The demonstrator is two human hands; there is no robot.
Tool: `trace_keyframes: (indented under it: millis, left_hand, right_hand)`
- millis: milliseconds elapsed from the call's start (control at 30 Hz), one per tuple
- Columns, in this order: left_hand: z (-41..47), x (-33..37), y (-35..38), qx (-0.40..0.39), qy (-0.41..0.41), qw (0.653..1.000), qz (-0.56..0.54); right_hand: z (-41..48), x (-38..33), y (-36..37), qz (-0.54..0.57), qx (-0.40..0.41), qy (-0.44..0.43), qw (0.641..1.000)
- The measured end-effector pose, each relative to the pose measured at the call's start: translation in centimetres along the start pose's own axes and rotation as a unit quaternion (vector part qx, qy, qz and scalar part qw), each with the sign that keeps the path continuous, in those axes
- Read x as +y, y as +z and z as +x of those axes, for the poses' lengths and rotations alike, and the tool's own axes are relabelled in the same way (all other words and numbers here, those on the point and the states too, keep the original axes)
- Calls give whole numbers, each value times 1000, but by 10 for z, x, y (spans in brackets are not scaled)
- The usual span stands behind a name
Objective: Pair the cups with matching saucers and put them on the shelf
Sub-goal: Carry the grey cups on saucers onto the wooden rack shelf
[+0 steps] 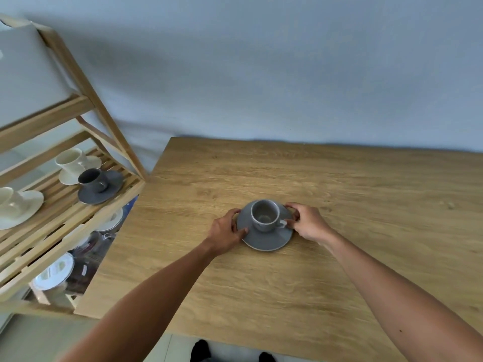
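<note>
Here a wooden counter [339, 257] meets a pale wall; the left hand [224, 235] and right hand [308, 223] pinch the grey saucer's [264, 239] opposite rims, a grey cup [265, 215] on it.

Your way across the wooden table [339, 283] is bare except for the grey saucer [269, 237]. On the slatted shelf [65, 205] at your left, free slats lie between the grey cup set [99, 186] and the near cream saucer [23, 207]; a slanting post [104, 121] stands close by the table's corner.
</note>
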State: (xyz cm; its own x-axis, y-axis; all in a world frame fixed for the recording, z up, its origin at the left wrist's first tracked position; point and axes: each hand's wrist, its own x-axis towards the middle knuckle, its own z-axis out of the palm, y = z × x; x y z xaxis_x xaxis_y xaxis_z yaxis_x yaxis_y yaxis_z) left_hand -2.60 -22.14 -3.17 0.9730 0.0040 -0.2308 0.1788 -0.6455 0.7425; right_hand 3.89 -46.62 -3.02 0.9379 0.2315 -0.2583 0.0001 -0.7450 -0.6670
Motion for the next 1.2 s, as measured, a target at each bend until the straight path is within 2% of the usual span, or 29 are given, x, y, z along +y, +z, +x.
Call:
trace_keyframes:
  millis: [233,567,900,1200]
  left_hand:
    - [5,6,-5,26,6,999,-27]
    - [17,-3,-36,37,-7,992,-117]
    - [8,-53,-119,76,-34,988,-127]
    - [-43,-136,-218,170,-79,976,-108]
  right_hand:
    - [7,-2,0,75,3,21,997]
    - [24,-37,-4,98,-8,-3,995]
    - [55,-128,28,84,-57,-65,993]
    - [88,-240,121,68,-117,-160,978]
